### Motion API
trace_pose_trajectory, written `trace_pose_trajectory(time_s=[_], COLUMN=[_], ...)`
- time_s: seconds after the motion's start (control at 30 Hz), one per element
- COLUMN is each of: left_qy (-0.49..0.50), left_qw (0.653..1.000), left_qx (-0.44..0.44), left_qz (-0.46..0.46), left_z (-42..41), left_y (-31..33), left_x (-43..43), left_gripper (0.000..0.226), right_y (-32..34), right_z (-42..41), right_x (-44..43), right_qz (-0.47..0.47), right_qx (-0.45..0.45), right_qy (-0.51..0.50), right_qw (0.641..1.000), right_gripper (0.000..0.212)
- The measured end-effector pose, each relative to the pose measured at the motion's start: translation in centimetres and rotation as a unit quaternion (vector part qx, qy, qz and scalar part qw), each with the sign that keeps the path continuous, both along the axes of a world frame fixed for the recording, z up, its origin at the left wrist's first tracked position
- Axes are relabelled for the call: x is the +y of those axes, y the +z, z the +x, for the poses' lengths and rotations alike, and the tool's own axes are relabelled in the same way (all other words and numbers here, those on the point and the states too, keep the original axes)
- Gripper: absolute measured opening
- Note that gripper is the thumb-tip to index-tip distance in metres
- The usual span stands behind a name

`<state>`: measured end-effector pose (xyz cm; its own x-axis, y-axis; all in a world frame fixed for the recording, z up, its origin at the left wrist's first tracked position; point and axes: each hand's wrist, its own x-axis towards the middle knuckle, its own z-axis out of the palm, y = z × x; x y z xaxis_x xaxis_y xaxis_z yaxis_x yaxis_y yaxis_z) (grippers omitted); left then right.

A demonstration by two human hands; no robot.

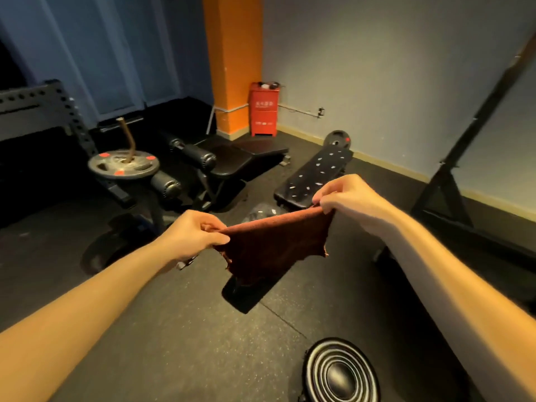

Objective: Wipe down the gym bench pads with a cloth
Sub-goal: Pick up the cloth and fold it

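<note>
One brown cloth (pixel 272 248), held spread in the air.
Its top corners are pinched by the left hand (pixel 197 233) and the right hand (pixel 345 198); it is hung above the floor (pixel 174 329), near a speckled bench pad (pixel 313 175) beyond.

A dark speckled rubber floor (pixel 145 329) fills the lower half. At twelve o'clock stands an orange pillar (pixel 232 62), with a red cabinet (pixel 264 110) just beside its foot. A pale grey wall (pixel 391 68) takes up two o'clock, with light skirting (pixel 391 165) and a socket (pixel 320 112) low down. Blue panels (pixel 116 47) cover eleven o'clock. At nine o'clock are a perforated steel upright (pixel 72 117) and a weight plate (pixel 123 166) on a post. A black slanted frame (pixel 464 134) crosses three o'clock. A ribbed round disc (pixel 340 372) lies at five o'clock. The light is dim and warm.
</note>
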<state>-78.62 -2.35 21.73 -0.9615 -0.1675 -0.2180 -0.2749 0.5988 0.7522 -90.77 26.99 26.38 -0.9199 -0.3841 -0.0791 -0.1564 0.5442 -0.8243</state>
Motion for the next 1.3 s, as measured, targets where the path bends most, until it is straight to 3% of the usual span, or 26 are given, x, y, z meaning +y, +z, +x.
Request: trace_pose_trajectory(time_s=[0.13,0.2,0.23,0.3,0.33,0.4,0.57,0.67,0.7,0.77,0.97,1.1,1.3], left_qy=[-0.112,-0.178,-0.201,-0.208,-0.192,-0.143,-0.073,-0.098,-0.112,-0.149,-0.209,-0.226,-0.330], left_qw=[0.992,0.982,0.978,0.966,0.955,0.941,0.973,0.980,0.981,0.980,0.965,0.955,0.918], left_qx=[-0.052,-0.058,-0.048,-0.040,-0.050,-0.063,0.010,0.087,0.098,0.088,0.048,0.075,0.106], left_qz=[-0.016,-0.012,0.015,0.147,0.220,0.300,0.218,0.147,0.128,0.103,0.150,0.179,0.191], left_z=[-4.8,-6.3,-6.9,-7.8,-8.2,-9.4,-12.9,-13.1,-12.9,-11.8,-7.1,-5.2,-4.0], left_y=[1.4,2.7,3.1,3.0,2.4,0.2,-5.7,-7.1,-7.3,-7.4,-7.8,-8.1,-9.3], left_x=[-0.3,-0.1,0.1,1.1,1.8,3.1,6.6,8.7,9.4,11.1,15.4,16.4,18.1], left_gripper=[0.011,0.015,0.017,0.019,0.024,0.031,0.015,0.022,0.025,0.026,0.010,0.005,0.028], right_y=[0.6,1.1,1.3,0.7,-0.4,-3.2,-8.1,-9.4,-9.4,-9.1,-9.1,-10.3,-11.4], right_z=[0.8,1.2,1.5,2.4,2.8,3.5,5.5,7.0,7.5,8.5,10.2,10.8,12.8], right_x=[2.5,4.2,5.3,7.5,8.1,8.4,8.4,8.6,8.2,6.9,3.3,2.8,4.7], right_qz=[0.192,0.224,0.181,-0.020,-0.120,-0.194,-0.223,-0.037,0.021,0.044,-0.103,-0.112,-0.296], right_qx=[0.068,0.079,0.061,-0.038,-0.091,-0.128,-0.078,0.031,0.037,0.002,-0.165,-0.181,-0.222], right_qy=[0.059,0.068,0.070,0.068,0.048,-0.038,-0.250,-0.329,-0.333,-0.328,-0.347,-0.371,-0.451], right_qw=[0.977,0.969,0.979,0.997,0.987,0.972,0.939,0.943,0.942,0.944,0.918,0.904,0.812], right_gripper=[0.003,0.009,0.012,0.020,0.023,0.024,0.038,0.047,0.047,0.042,0.027,0.024,0.021])
